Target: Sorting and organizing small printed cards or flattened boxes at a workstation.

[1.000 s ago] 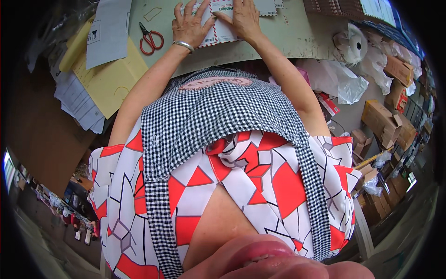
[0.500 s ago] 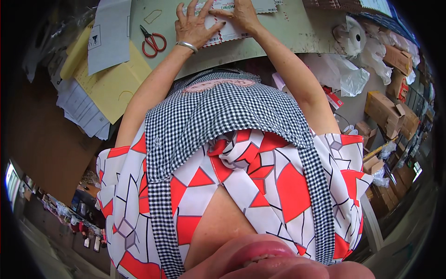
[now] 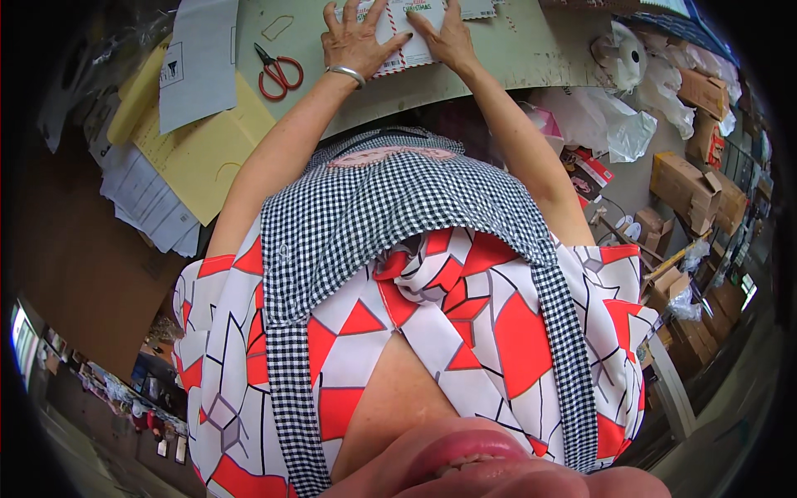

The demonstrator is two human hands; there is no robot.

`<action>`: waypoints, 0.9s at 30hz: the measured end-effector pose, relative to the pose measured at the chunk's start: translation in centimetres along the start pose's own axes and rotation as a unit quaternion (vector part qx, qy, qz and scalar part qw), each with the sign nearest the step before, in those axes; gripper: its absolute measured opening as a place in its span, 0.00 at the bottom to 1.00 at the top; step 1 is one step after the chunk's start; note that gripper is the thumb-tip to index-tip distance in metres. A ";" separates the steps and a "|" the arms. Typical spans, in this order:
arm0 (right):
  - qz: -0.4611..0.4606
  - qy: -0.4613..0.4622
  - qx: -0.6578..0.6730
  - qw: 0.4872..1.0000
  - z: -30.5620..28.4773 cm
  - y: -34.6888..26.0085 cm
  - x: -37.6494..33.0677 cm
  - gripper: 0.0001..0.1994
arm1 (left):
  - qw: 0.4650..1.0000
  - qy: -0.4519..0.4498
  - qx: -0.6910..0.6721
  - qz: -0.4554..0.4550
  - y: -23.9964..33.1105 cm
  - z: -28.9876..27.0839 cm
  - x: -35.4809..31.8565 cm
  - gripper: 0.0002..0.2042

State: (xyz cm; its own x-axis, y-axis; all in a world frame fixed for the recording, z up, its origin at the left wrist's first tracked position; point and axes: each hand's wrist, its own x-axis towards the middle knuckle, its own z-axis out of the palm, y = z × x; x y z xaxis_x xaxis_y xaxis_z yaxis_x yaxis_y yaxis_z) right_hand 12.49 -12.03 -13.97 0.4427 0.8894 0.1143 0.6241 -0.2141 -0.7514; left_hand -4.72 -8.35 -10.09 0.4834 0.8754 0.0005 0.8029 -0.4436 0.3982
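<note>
Both hands are up at the far edge of the grey-green worktop [image 3: 515, 58], pressing down on a white card with a red-and-white striped border [image 3: 408, 46] that lies flat there, partly cut off by the top of the picture. The left hand [image 3: 355, 40] sits on the card's left part, fingers spread wide apart and flat, a silver bangle [image 3: 346, 75] round its wrist. The right hand [image 3: 448, 37] rests just beside it on the card's right part, fingers held closer together and pointing away, palm down; neither hand grips, they simply press. Left of the hands, red-handled scissors [image 3: 276, 73] lie closed on the worktop, well clear of the card. Further left sits a yellow sheet [image 3: 199, 153] with a pale grey printed sheet [image 3: 195, 58] over it.
</note>
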 end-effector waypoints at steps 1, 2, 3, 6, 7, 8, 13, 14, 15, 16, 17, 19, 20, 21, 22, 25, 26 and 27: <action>0.037 -0.050 -0.003 0.998 -0.1 -0.7 0.1 0.41 | 1.000 0.001 0.010 -0.002 -0.2 -0.3 0.2 0.39; 0.074 -0.100 -0.007 0.992 0.0 -1.2 0.3 0.40 | 1.000 0.002 0.020 -0.005 -0.4 -0.6 0.5 0.39; 0.073 -0.097 -0.008 0.993 -0.2 -1.2 0.6 0.40 | 1.000 0.004 0.019 -0.003 -0.3 -0.6 0.8 0.39; 0.048 -0.105 -0.018 0.993 0.7 -0.5 2.2 0.38 | 1.000 -0.002 0.011 -0.029 -0.8 -0.5 1.4 0.39; 0.015 -0.153 -0.027 0.988 0.4 0.4 3.0 0.38 | 0.999 0.008 0.008 -0.031 -0.6 -0.2 1.7 0.40; -0.018 -0.202 -0.036 0.979 0.2 1.2 4.0 0.38 | 0.999 0.018 0.004 -0.033 -0.6 0.0 2.0 0.40; 0.001 -0.173 -0.018 0.985 -0.3 1.7 5.5 0.36 | 0.996 0.092 0.018 -0.003 -0.9 2.4 3.3 0.38; -0.001 -0.177 -0.006 0.984 -0.5 1.8 5.9 0.38 | 0.996 0.082 0.016 -0.012 -0.9 2.6 3.5 0.38; 0.006 -0.172 -0.036 0.984 -0.6 2.3 5.7 0.42 | 0.997 0.069 0.010 -0.018 -0.3 2.8 3.4 0.38; 0.033 -0.188 -0.098 0.977 -0.9 2.0 6.1 0.45 | 0.997 0.068 0.015 -0.024 -0.2 3.2 3.7 0.38; 0.031 -0.195 -0.106 0.975 -1.1 2.6 6.5 0.47 | 0.997 0.066 0.015 -0.023 0.4 3.6 4.0 0.38; -0.012 -0.157 -0.226 0.961 -2.3 -0.6 6.2 0.51 | 0.997 0.056 0.014 -0.046 0.5 3.9 3.9 0.37; -0.060 -0.097 -0.231 0.966 -2.2 1.4 6.7 0.53 | 0.998 0.061 0.019 -0.026 2.1 3.9 4.5 0.36; -0.013 -0.161 -0.174 0.971 -1.6 1.4 7.1 0.55 | 0.997 0.065 0.029 -0.020 2.6 4.2 4.8 0.36; 0.041 -0.175 -0.151 0.972 -1.0 0.2 6.4 0.58 | 0.997 0.065 0.030 -0.019 2.5 4.5 4.6 0.36; 0.074 -0.195 -0.109 0.972 -1.9 0.4 6.9 0.59 | 0.998 0.058 0.025 -0.025 3.9 4.4 4.7 0.37; 0.074 -0.192 -0.117 0.972 -2.1 0.8 7.1 0.59 | 0.997 0.065 0.027 -0.019 4.1 4.9 4.8 0.36; 0.070 -0.192 -0.124 0.971 -2.2 1.0 7.4 0.58 | 0.997 0.063 0.029 -0.024 4.7 4.8 4.8 0.36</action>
State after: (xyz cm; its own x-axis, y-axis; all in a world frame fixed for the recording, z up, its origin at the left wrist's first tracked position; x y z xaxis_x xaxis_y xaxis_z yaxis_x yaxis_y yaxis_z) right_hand 17.79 -6.60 -12.47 0.2915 0.9195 -0.2637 0.7321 -0.3918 -0.5572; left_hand 3.03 -7.14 -12.60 0.3999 0.9111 0.0994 0.8443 -0.4084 0.3469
